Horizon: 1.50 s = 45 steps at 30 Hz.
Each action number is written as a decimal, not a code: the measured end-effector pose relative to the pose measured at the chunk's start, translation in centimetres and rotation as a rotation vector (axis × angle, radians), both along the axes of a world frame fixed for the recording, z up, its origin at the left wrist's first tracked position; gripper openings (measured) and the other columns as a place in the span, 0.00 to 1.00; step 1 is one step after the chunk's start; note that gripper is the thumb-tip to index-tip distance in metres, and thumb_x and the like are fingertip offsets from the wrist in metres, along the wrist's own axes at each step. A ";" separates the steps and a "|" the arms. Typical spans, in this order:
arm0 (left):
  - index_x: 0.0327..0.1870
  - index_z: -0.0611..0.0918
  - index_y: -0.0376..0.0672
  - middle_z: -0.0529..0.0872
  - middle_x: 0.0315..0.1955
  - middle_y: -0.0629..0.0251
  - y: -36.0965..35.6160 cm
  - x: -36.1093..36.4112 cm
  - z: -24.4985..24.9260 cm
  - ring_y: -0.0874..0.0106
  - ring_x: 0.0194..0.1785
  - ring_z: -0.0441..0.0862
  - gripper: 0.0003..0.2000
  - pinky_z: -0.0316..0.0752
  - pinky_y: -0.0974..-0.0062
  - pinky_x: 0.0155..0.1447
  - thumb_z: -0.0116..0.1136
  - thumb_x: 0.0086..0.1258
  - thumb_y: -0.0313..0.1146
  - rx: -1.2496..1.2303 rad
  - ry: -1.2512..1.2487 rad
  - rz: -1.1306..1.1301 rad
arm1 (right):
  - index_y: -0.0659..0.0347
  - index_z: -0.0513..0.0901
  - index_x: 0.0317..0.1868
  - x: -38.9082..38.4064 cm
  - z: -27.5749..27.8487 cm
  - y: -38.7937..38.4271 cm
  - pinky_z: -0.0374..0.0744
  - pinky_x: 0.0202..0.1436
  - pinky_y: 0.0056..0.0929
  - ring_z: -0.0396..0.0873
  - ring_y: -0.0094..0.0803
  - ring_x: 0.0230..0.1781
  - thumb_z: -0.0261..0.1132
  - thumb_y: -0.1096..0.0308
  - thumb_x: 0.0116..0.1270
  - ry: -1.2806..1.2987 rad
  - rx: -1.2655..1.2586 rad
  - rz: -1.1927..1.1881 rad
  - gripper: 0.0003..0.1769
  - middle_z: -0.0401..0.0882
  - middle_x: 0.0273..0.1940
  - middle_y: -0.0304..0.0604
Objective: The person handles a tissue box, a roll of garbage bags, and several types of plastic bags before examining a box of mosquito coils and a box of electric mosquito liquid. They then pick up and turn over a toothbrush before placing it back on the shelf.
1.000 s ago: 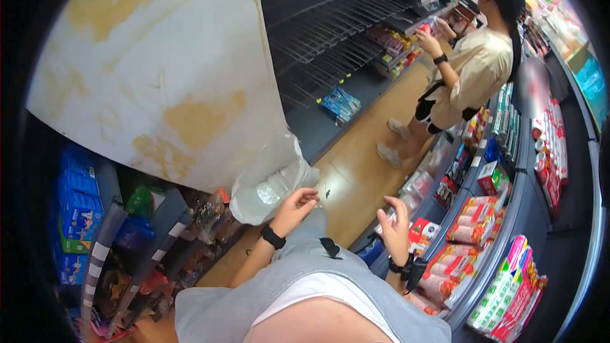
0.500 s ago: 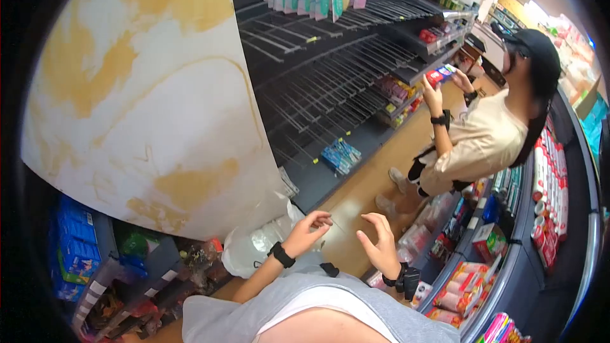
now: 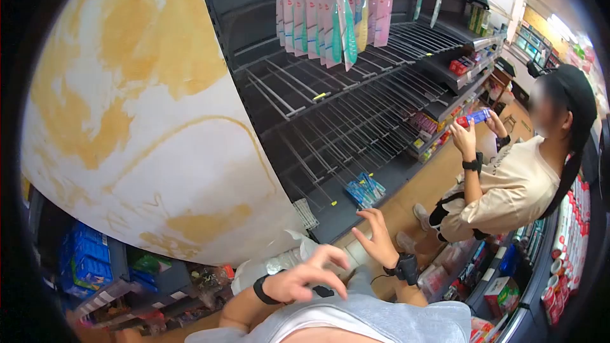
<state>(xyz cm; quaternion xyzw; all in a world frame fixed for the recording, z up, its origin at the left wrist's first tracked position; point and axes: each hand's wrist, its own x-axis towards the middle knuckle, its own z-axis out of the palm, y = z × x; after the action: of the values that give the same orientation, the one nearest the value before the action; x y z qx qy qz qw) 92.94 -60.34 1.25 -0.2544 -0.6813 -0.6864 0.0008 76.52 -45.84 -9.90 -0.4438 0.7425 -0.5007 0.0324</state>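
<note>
My left hand (image 3: 308, 277) hovers in front of my waist, fingers apart and slightly blurred, holding nothing. To its right, my right hand (image 3: 378, 241) is raised with spread fingers, also holding nothing. Beyond my hands, packaged toothbrushes (image 3: 318, 16) in pink and white wrappers hang from the upper rack. Several blue packs (image 3: 365, 189) lie on the bottom shelf, just past my right fingertips. Beside my left wrist is a translucent plastic bag (image 3: 267, 267).
A co-worker (image 3: 521, 171) stands in the aisle at right, holding a red and blue box (image 3: 471, 119). Wire shelf racks (image 3: 343, 127) run ahead. A large stained white panel (image 3: 146, 127) fills the left. Stocked shelves (image 3: 527, 298) line the right.
My view has tilted upward, bringing more of the hanging toothbrushes into sight. My left hand has shifted right and turned its fingers downward; my right hand stays open, and the co-worker still holds the box.
</note>
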 end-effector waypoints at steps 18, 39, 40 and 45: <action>0.32 0.79 0.44 0.63 0.49 0.54 17.2 -18.7 10.0 0.59 0.53 0.57 0.15 0.46 0.58 0.56 0.43 0.60 0.45 -0.059 0.404 -0.543 | 0.64 0.70 0.44 -15.8 0.0 2.2 0.62 0.53 0.33 0.63 0.44 0.49 0.60 0.68 0.53 0.056 0.025 0.170 0.18 0.64 0.45 0.51; 0.32 0.82 0.53 0.65 0.49 0.55 16.9 -21.9 10.5 0.56 0.53 0.56 0.19 0.44 0.56 0.54 0.40 0.58 0.54 -0.143 0.425 -0.457 | 0.65 0.69 0.46 -15.9 1.3 1.1 0.63 0.53 0.33 0.64 0.44 0.49 0.59 0.68 0.54 -0.062 0.023 0.276 0.19 0.64 0.46 0.52; 0.33 0.82 0.53 0.65 0.49 0.55 17.0 -21.8 10.4 0.56 0.53 0.56 0.20 0.44 0.55 0.55 0.40 0.59 0.54 -0.176 0.551 -0.356 | 0.65 0.68 0.46 -15.8 1.4 1.0 0.63 0.53 0.33 0.64 0.44 0.49 0.59 0.68 0.54 -0.068 0.019 0.279 0.19 0.64 0.46 0.52; 0.35 0.82 0.54 0.65 0.50 0.55 16.5 -21.2 10.0 0.56 0.54 0.55 0.20 0.43 0.51 0.55 0.39 0.59 0.56 -0.284 0.726 -0.234 | 0.65 0.68 0.47 -15.2 1.3 0.6 0.64 0.52 0.31 0.64 0.43 0.49 0.59 0.70 0.54 -0.061 0.014 0.299 0.19 0.64 0.45 0.51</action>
<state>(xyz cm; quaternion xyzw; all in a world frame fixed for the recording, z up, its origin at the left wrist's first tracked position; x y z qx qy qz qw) 71.77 -43.86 11.21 -0.5534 -0.6912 -0.4468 0.1281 61.33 -45.21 -8.56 -0.5338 0.6701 -0.4986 0.1323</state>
